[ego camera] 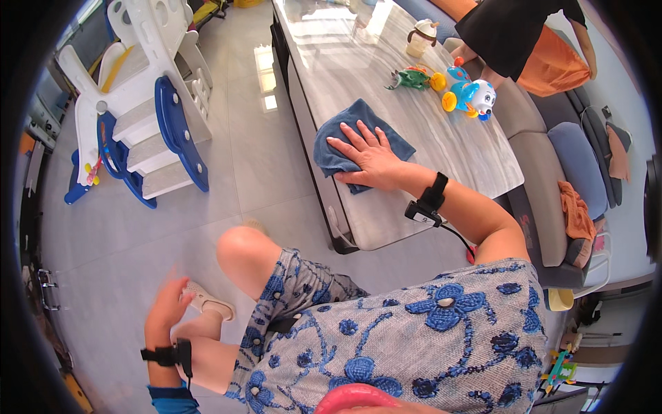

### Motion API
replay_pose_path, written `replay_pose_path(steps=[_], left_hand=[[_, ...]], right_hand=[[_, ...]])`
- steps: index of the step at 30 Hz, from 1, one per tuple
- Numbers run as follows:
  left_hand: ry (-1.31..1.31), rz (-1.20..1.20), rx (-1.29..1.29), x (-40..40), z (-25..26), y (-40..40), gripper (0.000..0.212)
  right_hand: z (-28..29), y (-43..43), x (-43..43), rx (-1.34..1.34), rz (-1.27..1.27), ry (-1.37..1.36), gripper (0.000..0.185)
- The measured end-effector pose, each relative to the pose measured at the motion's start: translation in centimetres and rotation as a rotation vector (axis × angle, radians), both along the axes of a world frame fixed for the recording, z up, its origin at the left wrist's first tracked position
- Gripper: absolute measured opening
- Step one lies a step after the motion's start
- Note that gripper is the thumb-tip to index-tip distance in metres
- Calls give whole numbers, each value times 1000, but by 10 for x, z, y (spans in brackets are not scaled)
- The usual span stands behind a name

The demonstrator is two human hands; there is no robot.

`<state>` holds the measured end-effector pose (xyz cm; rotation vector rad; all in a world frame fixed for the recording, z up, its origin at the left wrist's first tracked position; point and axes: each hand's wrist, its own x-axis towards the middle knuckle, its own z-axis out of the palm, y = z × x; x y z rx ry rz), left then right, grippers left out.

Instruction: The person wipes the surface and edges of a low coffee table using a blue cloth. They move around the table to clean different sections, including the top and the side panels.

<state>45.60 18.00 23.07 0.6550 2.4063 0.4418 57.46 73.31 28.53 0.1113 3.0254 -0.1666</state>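
My right hand point(370, 159) lies flat with fingers spread on a folded blue cloth point(393, 139), pressing it against the marble-patterned tabletop point(445, 202) near its left edge. Part of the cloth shows around the fingers, and one corner hangs close to the table's side. My left hand point(169, 302) is off the table, low beside my knees and near a beige clog point(209, 300) on my foot. It is blurred, and nothing shows in it. Both wrists wear black straps with small devices.
Farther along the table are a blue-and-white toy dog point(468, 93), a green toy point(411, 78) and a drinking cup point(421, 39). Another person in black point(504, 31) bends by the grey sofa point(532, 196), beside orange fabric point(553, 64). A white-and-blue children's slide point(150, 124) stands left.
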Motion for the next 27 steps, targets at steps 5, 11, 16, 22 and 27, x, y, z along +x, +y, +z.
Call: replay_pose_path(steps=[5, 11, 16, 22, 27], left_hand=[[-306, 265, 85, 52, -15, -76, 47], [-212, 609, 645, 82, -14, -95, 34], [-137, 675, 665, 83, -7, -93, 31], [-137, 659, 577, 55, -8, -90, 32], [-116, 678, 549, 23, -5, -82, 33]], right_hand=[[3, 12, -23, 14, -59, -36, 86], [9, 29, -47, -36, -185, -29, 89], [8, 25, -42, -22, -213, 11, 92], [16, 13, -10, -14, -256, -11, 93], [23, 17, -15, -40, -273, -50, 97]])
